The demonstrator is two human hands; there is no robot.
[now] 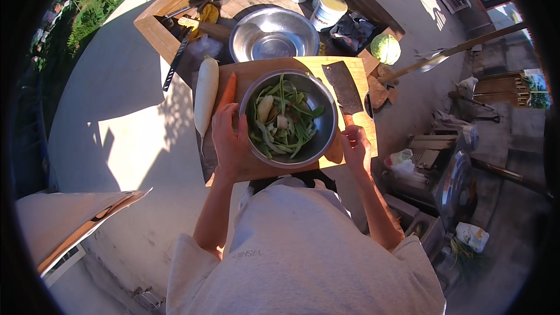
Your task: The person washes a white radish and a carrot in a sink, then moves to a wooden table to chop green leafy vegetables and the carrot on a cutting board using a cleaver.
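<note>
Head view, bowl: the steel bowl of cut greens point(289, 118) sits on the wooden cutting board point(256, 73), near its middle; both your hands flank it.
Head view, left hand: your left hand point(229, 137) lies against the bowl's left rim, fingers spread and curved along the wall, gripping it.
Head view, right hand: your right hand point(355, 147) rests at the lower right rim; whether it grips the bowl or the board edge, you cannot tell.
Head view, doing it well: keep the rim level and share the weight between both hands, so the loose greens stay in; mind the cleaver point(343, 86) lying just beside your right hand.
Head view, axis: the bowl is round, mouth up, with no long axis; the green strips inside run mostly away from you.
Head view, neighbours: a carrot point(227, 94) and a white radish point(205, 94) lie left, pointing away from you; an empty steel basin point(273, 35) stands beyond the board.
</note>
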